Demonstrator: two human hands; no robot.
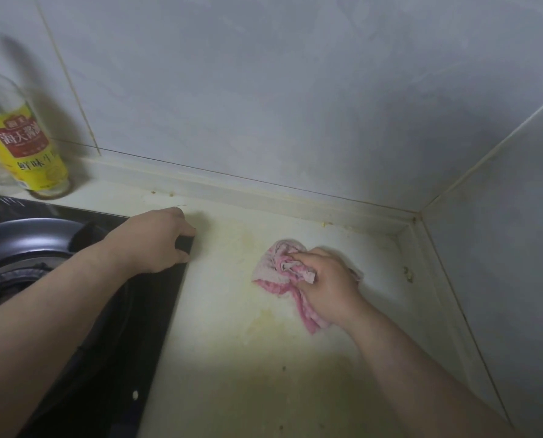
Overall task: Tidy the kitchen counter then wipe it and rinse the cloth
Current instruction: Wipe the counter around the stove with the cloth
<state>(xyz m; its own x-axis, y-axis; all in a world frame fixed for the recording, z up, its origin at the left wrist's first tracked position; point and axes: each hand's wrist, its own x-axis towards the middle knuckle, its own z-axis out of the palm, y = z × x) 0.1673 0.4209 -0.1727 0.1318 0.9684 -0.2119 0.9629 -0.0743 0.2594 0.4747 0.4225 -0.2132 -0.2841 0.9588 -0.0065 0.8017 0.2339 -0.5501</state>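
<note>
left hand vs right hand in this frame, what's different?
Hold: the left hand curls round a dark handle, while the right hand bunches the pink cloth.
Place: the left hand sits at the edge of the black hob. The right hand presses down on the stained counter, nearer the wall corner.
Shared: both hands are curled in a grip, and both forearms are bare.

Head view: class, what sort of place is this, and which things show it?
Likely a home kitchen: a stove with a pan, a sauce bottle by the tiled wall, a cloth on the stained counter.
</note>
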